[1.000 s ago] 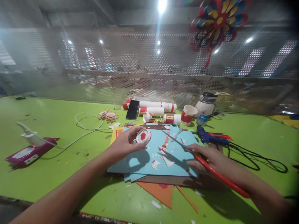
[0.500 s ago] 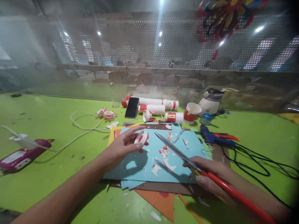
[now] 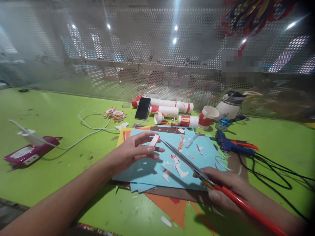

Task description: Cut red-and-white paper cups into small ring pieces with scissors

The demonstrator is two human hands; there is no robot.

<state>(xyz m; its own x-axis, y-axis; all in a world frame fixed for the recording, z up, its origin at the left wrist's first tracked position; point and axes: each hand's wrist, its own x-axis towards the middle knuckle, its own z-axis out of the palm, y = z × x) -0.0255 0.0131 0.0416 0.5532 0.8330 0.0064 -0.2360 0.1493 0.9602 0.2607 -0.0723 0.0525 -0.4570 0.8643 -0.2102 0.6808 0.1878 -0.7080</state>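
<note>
My left hand [image 3: 137, 149] holds a small white paper ring [image 3: 155, 141] with a red edge, its fingers curled loosely around it above the blue paper. In my right hand [image 3: 219, 183] is a pair of scissors [image 3: 183, 157] with long metal blades and red handles; the blades look closed, and their tip points at the ring without clearly touching it. Below both hands lies a stack of light blue paper [image 3: 147, 175], strewn with white, red and orange paper scraps [image 3: 180, 168].
A blue glue gun [image 3: 231, 146] with black cords lies right. Behind the paper are white-and-red paper rolls [image 3: 163, 111], a phone [image 3: 143, 108], a paper cup [image 3: 208, 118] and a kettle [image 3: 228, 105]. At left, a purple power strip [image 3: 31, 150] has a white cable. Orange paper [image 3: 169, 208] lies in front.
The ring has turned in my left hand and now shows its outer side rather than its opening. The scissors' tip is closer to it. The whole view has shifted slightly.
</note>
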